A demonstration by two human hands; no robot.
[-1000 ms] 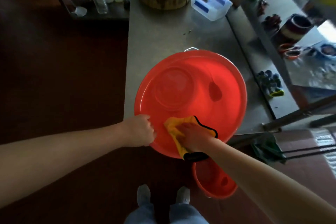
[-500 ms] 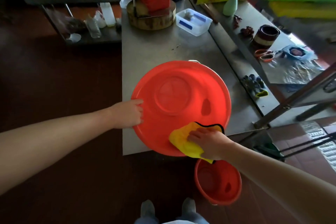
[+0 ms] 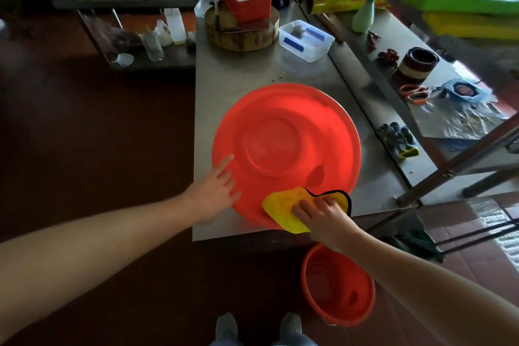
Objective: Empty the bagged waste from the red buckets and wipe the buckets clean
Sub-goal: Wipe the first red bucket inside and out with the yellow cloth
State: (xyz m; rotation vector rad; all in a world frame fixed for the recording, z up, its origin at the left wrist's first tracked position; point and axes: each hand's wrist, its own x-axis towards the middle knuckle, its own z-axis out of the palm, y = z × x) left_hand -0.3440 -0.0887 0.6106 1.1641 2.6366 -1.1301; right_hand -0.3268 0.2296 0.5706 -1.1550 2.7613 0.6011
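My left hand (image 3: 214, 194) lies flat with its fingers straight and spread, touching the big red bucket (image 3: 286, 126) at its 8 o'clock edge. My right hand (image 3: 323, 212) has its fingers bent down onto the yellow cloth (image 3: 283, 206), holding it against the bucket's rim at about 5 o'clock. The bucket sits on the steel counter (image 3: 224, 79), near its front edge. A smaller red bucket (image 3: 337, 286) stands on the floor at 5 o'clock from the big one, under my right forearm.
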